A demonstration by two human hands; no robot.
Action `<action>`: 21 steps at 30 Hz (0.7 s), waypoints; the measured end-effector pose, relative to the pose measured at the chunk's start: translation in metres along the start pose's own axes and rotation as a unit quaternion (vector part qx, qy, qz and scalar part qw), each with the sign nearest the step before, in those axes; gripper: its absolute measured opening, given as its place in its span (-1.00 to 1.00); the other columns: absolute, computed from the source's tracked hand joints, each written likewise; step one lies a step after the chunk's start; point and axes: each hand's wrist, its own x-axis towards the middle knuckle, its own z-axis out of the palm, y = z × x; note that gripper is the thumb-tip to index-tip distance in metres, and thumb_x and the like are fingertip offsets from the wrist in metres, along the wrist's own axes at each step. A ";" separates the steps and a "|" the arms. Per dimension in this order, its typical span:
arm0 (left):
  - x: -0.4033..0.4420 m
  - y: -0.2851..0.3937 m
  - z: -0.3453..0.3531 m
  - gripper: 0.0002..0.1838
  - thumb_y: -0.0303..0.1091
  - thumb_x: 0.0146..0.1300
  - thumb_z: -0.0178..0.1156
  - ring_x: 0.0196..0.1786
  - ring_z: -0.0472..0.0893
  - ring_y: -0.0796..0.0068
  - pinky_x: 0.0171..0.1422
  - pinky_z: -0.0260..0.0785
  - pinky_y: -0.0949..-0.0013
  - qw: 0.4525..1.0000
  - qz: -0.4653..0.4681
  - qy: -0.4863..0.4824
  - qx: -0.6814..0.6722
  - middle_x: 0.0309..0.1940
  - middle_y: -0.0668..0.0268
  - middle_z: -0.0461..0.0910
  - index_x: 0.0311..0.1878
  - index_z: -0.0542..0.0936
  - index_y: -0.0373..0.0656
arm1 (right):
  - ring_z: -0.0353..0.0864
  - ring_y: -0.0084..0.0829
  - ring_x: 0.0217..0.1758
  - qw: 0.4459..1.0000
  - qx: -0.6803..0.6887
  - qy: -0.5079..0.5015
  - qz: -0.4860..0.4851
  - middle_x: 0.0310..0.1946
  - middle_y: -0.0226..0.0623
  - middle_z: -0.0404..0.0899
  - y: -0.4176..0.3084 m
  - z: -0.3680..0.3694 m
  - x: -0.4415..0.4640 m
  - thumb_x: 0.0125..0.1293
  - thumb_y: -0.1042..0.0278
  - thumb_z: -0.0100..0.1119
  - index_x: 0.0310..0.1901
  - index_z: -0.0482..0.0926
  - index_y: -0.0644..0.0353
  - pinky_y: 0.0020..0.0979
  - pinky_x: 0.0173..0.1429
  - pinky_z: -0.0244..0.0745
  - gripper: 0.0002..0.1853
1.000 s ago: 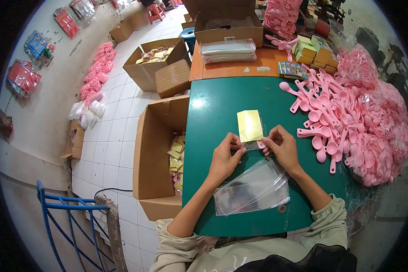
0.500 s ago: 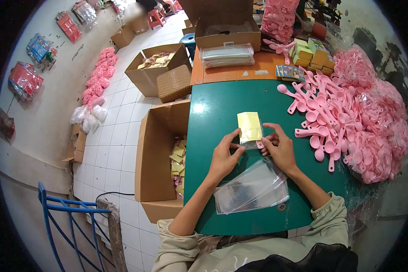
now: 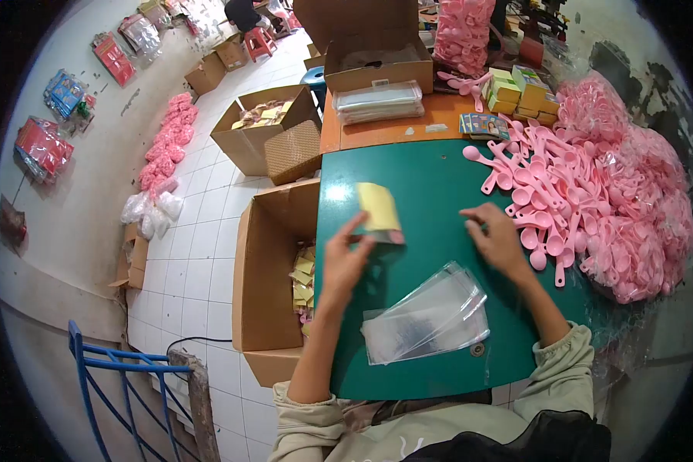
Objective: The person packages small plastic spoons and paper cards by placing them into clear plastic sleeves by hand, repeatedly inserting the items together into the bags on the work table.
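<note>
My left hand [image 3: 344, 260] pinches the lower left side of a small packet with a yellow card [image 3: 378, 206], raised over the left part of the green table. Something pink shows along the packet's bottom edge; its shape is blurred. My right hand [image 3: 494, 237] is apart from the packet, fingers loosely bent with nothing visible in them, just left of a heap of pink spoons [image 3: 545, 183]. Between my forearms, a fanned stack of clear plastic bags [image 3: 427, 319] lies on the green table [image 3: 408, 269].
Left of the table stands an open cardboard box [image 3: 273, 231] holding yellow-card packets [image 3: 303, 271]. Another filled box [image 3: 246, 138] is behind it. Small yellow-green boxes [image 3: 520, 91] and bundled bags [image 3: 379, 102] sit on the orange surface. A person [image 3: 244, 15] sits far back.
My left hand has carried the yellow-card packet left, towards the table edge. My right hand has let go of it and shifted right, towards the spoons. The view has turned slightly.
</note>
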 end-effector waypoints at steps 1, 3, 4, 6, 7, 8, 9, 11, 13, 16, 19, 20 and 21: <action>0.001 0.007 -0.015 -0.48 -0.49 0.17 0.18 -0.30 0.48 0.66 -0.34 0.30 0.62 0.999 0.003 0.049 0.018 -0.10 0.27 0.56 0.24 0.40 -0.16 | 0.56 -0.36 -0.27 0.994 -0.086 0.022 -0.059 -0.30 -0.23 0.53 0.008 -0.018 0.002 0.17 0.50 0.08 -0.07 0.56 0.29 -0.31 -0.19 0.45 -0.73; 0.017 -0.026 -0.041 -0.53 -0.41 0.17 0.16 -0.09 0.56 0.39 -0.02 0.41 0.34 0.970 0.158 0.181 0.040 -0.08 0.17 0.57 0.20 0.45 -0.12 | 0.49 -0.29 -0.14 0.963 -0.243 0.017 -0.119 -0.24 -0.23 0.49 0.017 -0.043 -0.003 0.13 0.50 0.09 -0.09 0.55 0.25 -0.26 -0.07 0.34 -0.73; 0.013 -0.023 -0.043 -0.55 -0.39 0.18 0.14 0.01 0.51 0.30 0.09 0.34 0.23 0.922 0.162 0.272 0.224 -0.02 0.15 0.53 0.18 0.45 -0.12 | 0.45 -0.26 -0.08 0.937 -0.318 0.014 -0.148 -0.21 -0.24 0.48 0.021 -0.050 -0.005 0.11 0.50 0.10 -0.10 0.54 0.23 -0.23 0.00 0.29 -0.73; -0.001 -0.003 -0.038 -0.59 -0.36 0.19 0.12 0.16 0.40 0.14 0.25 0.20 0.04 0.829 0.162 0.336 0.416 0.07 0.10 0.46 0.14 0.45 -0.13 | 0.42 -0.27 -0.06 0.932 -0.337 -0.027 -0.133 -0.21 -0.25 0.47 0.029 -0.055 -0.006 0.11 0.50 0.10 -0.07 0.53 0.20 -0.24 0.02 0.25 -0.70; -0.008 0.010 -0.030 -0.61 -0.34 0.19 0.11 0.19 0.34 0.09 0.29 0.13 -0.03 0.827 0.164 0.322 0.431 0.10 0.09 0.42 0.12 0.45 -0.13 | 0.41 -0.28 -0.06 0.928 -0.347 -0.046 -0.124 -0.21 -0.26 0.46 0.031 -0.056 -0.006 0.10 0.50 0.10 -0.05 0.52 0.18 -0.24 0.04 0.23 -0.68; -0.008 0.015 -0.028 -0.67 -0.31 0.19 0.14 0.04 0.44 0.08 0.14 0.28 0.05 0.834 0.256 0.241 0.425 0.00 0.09 0.45 0.01 0.45 -0.16 | 0.41 -0.28 -0.07 0.926 -0.353 -0.041 -0.126 -0.22 -0.26 0.46 0.031 -0.055 -0.007 0.10 0.51 0.10 -0.07 0.53 0.18 -0.24 0.03 0.24 -0.70; -0.012 0.018 -0.016 -0.68 -0.28 0.18 0.15 -0.04 0.47 0.08 0.06 0.33 0.08 0.884 0.239 0.138 0.376 -0.06 0.09 0.44 -0.02 0.44 -0.17 | 0.42 -0.28 -0.08 0.924 -0.360 -0.035 -0.128 -0.22 -0.26 0.46 0.030 -0.052 -0.007 0.10 0.51 0.09 -0.08 0.53 0.18 -0.24 0.02 0.24 -0.71; -0.031 0.024 0.026 -0.68 -0.26 0.16 0.20 -0.16 0.53 0.12 -0.06 0.40 0.14 0.919 0.208 -0.027 0.335 -0.15 0.08 0.44 -0.06 0.45 -0.18 | 0.42 -0.28 -0.10 0.918 -0.372 -0.013 -0.134 -0.24 -0.27 0.45 0.025 -0.050 -0.006 0.09 0.52 0.10 -0.11 0.55 0.18 -0.24 0.01 0.25 -0.72; -0.057 0.035 0.057 -0.65 -0.26 0.14 0.24 -0.21 0.56 0.16 -0.12 0.42 0.20 0.909 0.168 -0.129 0.359 -0.19 0.10 0.44 -0.05 0.46 -0.19 | 0.41 -0.28 -0.11 0.912 -0.384 0.018 -0.142 -0.27 -0.27 0.45 0.017 -0.052 -0.004 0.07 0.52 0.11 -0.14 0.56 0.17 -0.24 0.00 0.26 -0.73; -0.054 0.022 0.062 -0.66 -0.34 0.09 0.28 -0.25 0.55 0.23 -0.17 0.42 0.26 0.906 0.218 -0.141 0.335 -0.27 0.14 0.46 -0.06 0.49 -0.20 | 0.44 -0.29 -0.18 0.903 -0.380 0.101 -0.176 -0.29 -0.25 0.48 -0.015 -0.059 -0.004 0.07 0.51 0.17 -0.16 0.58 0.16 -0.33 -0.05 0.32 -0.75; -0.042 0.012 0.058 -0.69 -0.42 0.06 0.28 -0.29 0.55 0.29 -0.20 0.41 0.30 0.931 0.188 -0.201 0.239 -0.34 0.18 0.47 -0.09 0.51 -0.21 | 0.49 -0.41 -0.24 0.971 -0.145 0.137 -0.134 -0.30 -0.30 0.51 -0.028 -0.052 -0.008 0.13 0.50 0.20 -0.19 0.57 0.16 -0.43 -0.13 0.39 -0.81; -0.042 0.013 0.057 -0.70 -0.45 0.06 0.28 -0.30 0.54 0.30 -0.21 0.41 0.31 0.934 0.182 -0.202 0.232 -0.35 0.19 0.47 -0.10 0.51 -0.22 | 0.49 -0.46 -0.24 0.987 -0.055 0.107 -0.106 -0.30 -0.32 0.52 -0.031 -0.051 -0.008 0.15 0.49 0.19 -0.18 0.57 0.17 -0.46 -0.15 0.40 -0.83; -0.041 0.013 0.056 -0.71 -0.47 0.05 0.27 -0.31 0.54 0.32 -0.22 0.41 0.32 0.936 0.177 -0.203 0.225 -0.37 0.20 0.47 -0.11 0.52 -0.22 | 0.50 -0.51 -0.25 0.993 0.036 0.076 -0.077 -0.30 -0.35 0.52 -0.034 -0.051 -0.009 0.18 0.49 0.18 -0.18 0.56 0.18 -0.49 -0.18 0.41 -0.85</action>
